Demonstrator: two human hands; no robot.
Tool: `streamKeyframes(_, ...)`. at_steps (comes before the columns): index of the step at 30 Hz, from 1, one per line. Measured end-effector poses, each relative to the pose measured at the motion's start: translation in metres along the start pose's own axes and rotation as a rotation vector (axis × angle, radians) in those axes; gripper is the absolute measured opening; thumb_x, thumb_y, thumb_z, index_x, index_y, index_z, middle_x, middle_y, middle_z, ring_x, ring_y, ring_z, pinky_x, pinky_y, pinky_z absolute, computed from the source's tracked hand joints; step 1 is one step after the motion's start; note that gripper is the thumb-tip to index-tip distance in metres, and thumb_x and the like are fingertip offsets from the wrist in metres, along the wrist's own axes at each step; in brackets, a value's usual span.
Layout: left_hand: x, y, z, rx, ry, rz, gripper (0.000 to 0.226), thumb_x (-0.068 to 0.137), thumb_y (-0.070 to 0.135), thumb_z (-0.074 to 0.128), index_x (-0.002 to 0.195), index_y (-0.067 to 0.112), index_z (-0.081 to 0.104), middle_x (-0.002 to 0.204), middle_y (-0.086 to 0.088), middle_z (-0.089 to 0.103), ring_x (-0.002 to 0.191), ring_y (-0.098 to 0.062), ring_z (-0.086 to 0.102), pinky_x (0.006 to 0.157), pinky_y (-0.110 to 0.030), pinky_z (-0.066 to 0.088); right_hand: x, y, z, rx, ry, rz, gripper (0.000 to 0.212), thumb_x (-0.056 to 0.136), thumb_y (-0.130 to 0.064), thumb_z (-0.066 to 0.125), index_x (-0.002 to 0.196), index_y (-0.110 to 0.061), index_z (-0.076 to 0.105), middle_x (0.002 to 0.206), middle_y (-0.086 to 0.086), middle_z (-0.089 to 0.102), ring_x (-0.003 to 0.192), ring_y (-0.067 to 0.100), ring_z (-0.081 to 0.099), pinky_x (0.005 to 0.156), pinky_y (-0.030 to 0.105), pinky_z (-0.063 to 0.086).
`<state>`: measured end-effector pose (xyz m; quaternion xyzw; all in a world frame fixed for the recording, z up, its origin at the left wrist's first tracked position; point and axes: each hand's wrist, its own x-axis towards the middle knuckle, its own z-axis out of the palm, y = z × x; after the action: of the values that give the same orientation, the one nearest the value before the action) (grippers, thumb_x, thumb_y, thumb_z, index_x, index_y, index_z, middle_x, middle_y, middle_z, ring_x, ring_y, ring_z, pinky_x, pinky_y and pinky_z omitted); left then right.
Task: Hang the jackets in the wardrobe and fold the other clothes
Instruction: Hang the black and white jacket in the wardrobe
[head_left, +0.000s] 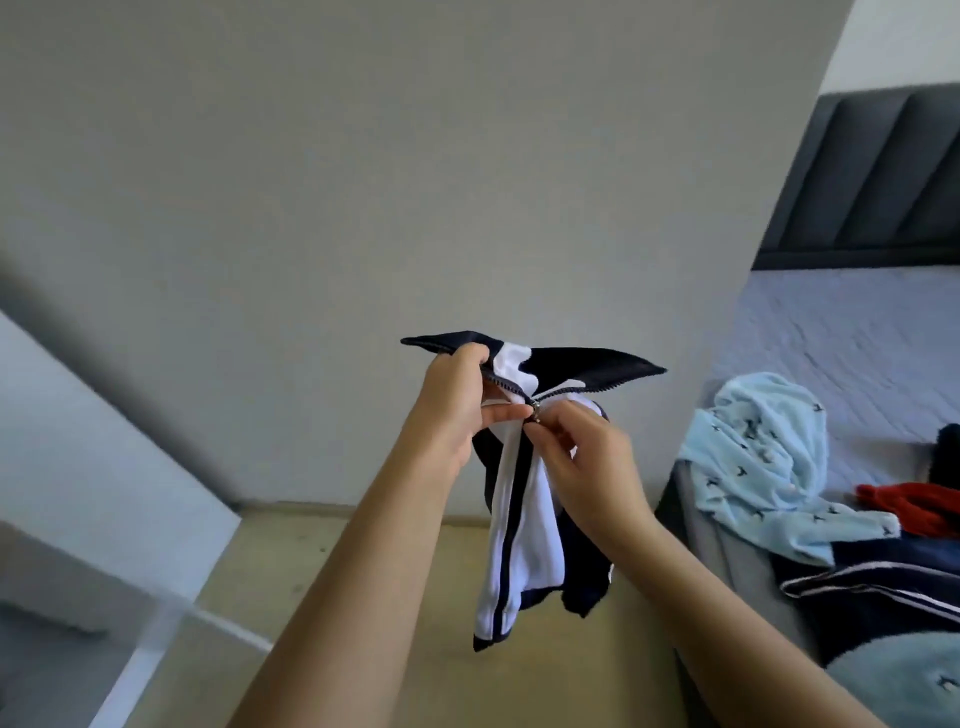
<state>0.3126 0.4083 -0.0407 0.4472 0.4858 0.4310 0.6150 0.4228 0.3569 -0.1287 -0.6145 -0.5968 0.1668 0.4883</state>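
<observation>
right hand (587, 462): thumb and forefinger tips closed in a pinch on the zip pull (535, 410), other fingers loosely curled beneath. left hand (452, 410): upper fingers curled round the collar (587, 366) edge beside the teeth, one finger straight, tip at the pull. jacket (519, 545) hangs free in the air between both hands, above the floor (363, 561), left of the bed (831, 332). risks, judged: white lining lies close to the slider and could catch in the teeth; cloth below is slack, so a pull without tension may bunch it or jam; the pinch is small and could slip. pose: both forearms raised forward, hands nearly touching, wrists turned inward. blue garment (763, 467) lies unfolded on the bed edge.
</observation>
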Motion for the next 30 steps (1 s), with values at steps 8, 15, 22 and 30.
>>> streamKeyframes(8, -0.038, 0.015, -0.192, -0.114, 0.352, 0.068, 0.030, 0.094, 0.004, 0.036, 0.070, 0.007, 0.054, 0.047, 0.005, 0.060, 0.044, -0.010, 0.054, 0.048, -0.024, 0.045, -0.047, -0.087, 0.168, 0.135, -0.590, 0.212, 0.034, 0.090, -0.020, 0.059, 0.076, 0.011, 0.057, 0.062, 0.018, 0.051, 0.051, 0.013, 0.038, 0.051, 0.020, 0.032)
streamKeyframes(15, -0.075, 0.018, -0.332, -0.217, 0.594, 0.044, 0.039, 0.096, 0.007, 0.040, 0.066, 0.009, 0.066, 0.063, -0.009, 0.060, 0.056, -0.020, 0.052, 0.053, -0.028, 0.043, -0.059, -0.151, 0.275, 0.382, -0.854, 0.478, 0.037, 0.091, -0.045, 0.055, 0.088, -0.009, 0.065, 0.073, 0.000, 0.062, 0.067, 0.010, 0.058, 0.062, 0.025, 0.047)
streamKeyframes(22, -0.128, 0.007, -0.459, -0.353, 0.913, 0.095, 0.013, 0.098, 0.013, 0.043, 0.094, 0.008, 0.054, 0.057, 0.002, 0.063, 0.057, -0.015, 0.060, 0.047, -0.022, 0.052, -0.079, -0.198, 0.405, 0.788, -1.053, 1.262, 0.033, 0.086, -0.050, 0.059, 0.083, -0.017, 0.057, 0.074, 0.000, 0.055, 0.067, 0.015, 0.050, 0.062, 0.025, 0.032)
streamKeyframes(30, -0.179, 0.011, -0.593, -0.438, 1.218, 0.123, 0.018, 0.098, 0.012, 0.041, 0.110, 0.007, 0.055, 0.060, 0.000, 0.063, 0.059, -0.015, 0.059, 0.050, -0.022, 0.052, -0.100, -0.290, 0.563, 0.611, -1.427, 1.105, 0.017, 0.088, -0.019, 0.057, 0.071, -0.014, 0.055, 0.062, -0.001, 0.053, 0.054, 0.013, 0.050, 0.052, 0.023, 0.033)
